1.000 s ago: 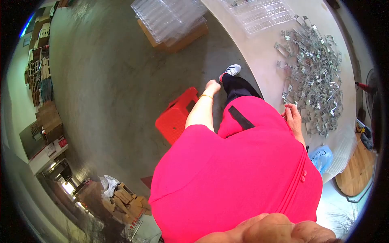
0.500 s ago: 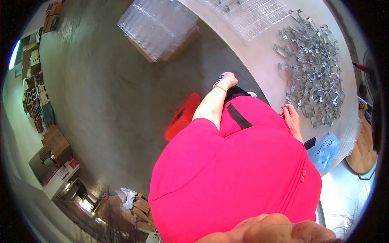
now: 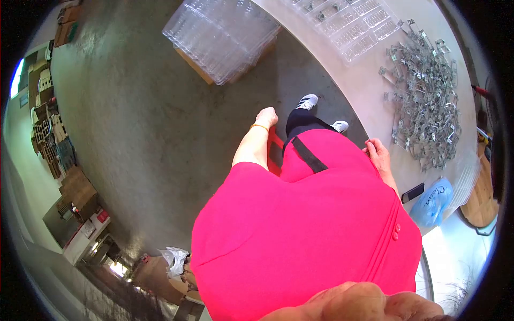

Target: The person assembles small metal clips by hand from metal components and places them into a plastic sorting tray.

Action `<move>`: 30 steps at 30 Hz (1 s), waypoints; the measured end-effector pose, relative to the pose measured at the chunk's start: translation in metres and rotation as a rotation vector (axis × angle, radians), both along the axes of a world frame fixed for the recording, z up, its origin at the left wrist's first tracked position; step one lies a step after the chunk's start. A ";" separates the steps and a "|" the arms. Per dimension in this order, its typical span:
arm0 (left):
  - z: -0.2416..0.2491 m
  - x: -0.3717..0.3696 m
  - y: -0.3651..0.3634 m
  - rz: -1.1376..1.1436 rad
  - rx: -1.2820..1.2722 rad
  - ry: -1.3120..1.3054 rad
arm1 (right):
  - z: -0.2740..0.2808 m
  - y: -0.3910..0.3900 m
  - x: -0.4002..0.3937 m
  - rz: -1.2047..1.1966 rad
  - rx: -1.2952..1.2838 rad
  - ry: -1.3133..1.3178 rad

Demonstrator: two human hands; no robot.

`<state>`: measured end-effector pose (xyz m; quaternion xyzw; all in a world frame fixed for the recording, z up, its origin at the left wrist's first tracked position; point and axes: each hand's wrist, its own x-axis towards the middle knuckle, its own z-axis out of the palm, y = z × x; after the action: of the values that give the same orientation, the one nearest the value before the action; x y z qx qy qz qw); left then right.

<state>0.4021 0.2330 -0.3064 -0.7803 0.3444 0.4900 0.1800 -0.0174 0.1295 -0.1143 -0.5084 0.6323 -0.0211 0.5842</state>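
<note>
My left hand (image 3: pixel 266 116) is a closed fist, with an orange band at its wrist. It is beside the upper end of a red plastic object (image 3: pixel 274 145), partly hidden by my arm; whether it grips this is unclear. At the edge of the white table (image 3: pixel 332 64), my right hand (image 3: pixel 379 153) has its fingers curled and pressed together, and anything between them is too small to name. Beyond it lies a large pile of small metal brackets (image 3: pixel 428 101). Clear plastic trays (image 3: pixel 350 27) are on the table's far part, some holding metal pieces.
Stacked clear trays (image 3: pixel 219 40) rest on a cardboard box at the upper middle. A black phone (image 3: pixel 413 192) and a blue plastic bag (image 3: pixel 432 202) are at the table's near right. My shoes (image 3: pixel 307 101) are on the grey floor. Cartons (image 3: pixel 77 187) stand at far left.
My left hand has moved left, from in front of my foot to the red object. That object now shows right of my forearm instead of left. My right hand stays at the table edge.
</note>
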 end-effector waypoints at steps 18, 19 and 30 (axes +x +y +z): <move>0.015 -0.105 0.002 -0.028 -0.206 0.074 | -0.033 0.029 -0.088 0.384 -0.444 0.180; 0.020 -0.111 0.011 -0.007 -0.192 0.077 | -0.042 0.031 -0.106 0.377 -0.449 0.180; 0.029 -0.148 0.086 0.315 0.093 0.407 | -0.051 0.038 -0.186 0.557 -0.299 0.443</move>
<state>0.2541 0.3193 -0.2775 -0.7006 0.2246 0.6742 0.0643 -0.2039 0.1672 -0.1653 -0.7326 0.5708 0.1569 0.3359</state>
